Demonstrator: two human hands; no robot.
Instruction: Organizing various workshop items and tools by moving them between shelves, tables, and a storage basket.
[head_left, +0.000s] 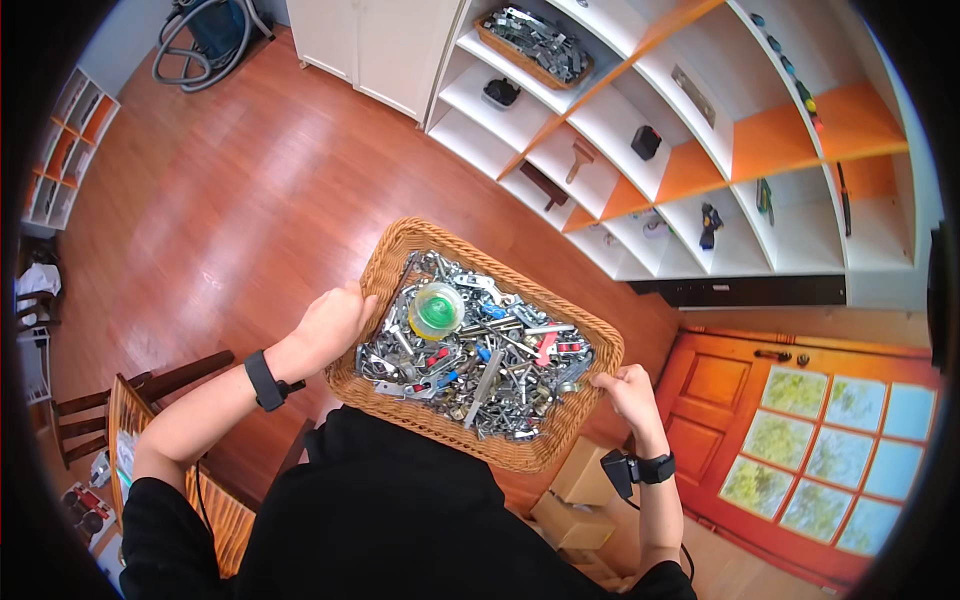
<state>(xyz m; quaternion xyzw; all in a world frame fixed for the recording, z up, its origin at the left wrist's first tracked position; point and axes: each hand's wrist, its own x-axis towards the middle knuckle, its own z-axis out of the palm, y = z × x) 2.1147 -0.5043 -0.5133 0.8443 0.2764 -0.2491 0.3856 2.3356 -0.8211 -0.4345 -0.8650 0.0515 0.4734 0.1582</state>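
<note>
A rectangular wicker basket (442, 435) is held in front of my body, over the floor. My left hand (330, 326) grips its left end, and my right hand (628, 396) grips the right end, thumb over the rim. Inside lies a jumble of metal hardware (450, 367), mostly screws, bolts and small fittings. On top of it rests a round clear plastic tub (437, 311) with something green in it. A metal strip (484, 388), a red piece (546, 349) and a wrench-like tool (480, 283) show among the parts.
White-and-orange shelving (675, 180) stands ahead to the right; it holds another wicker basket (532, 45) of metal parts and a brush (580, 159). A wooden chair (82, 427) and slatted table (225, 529) are at left. Cardboard boxes (577, 480) and an orange door (705, 409) lie right.
</note>
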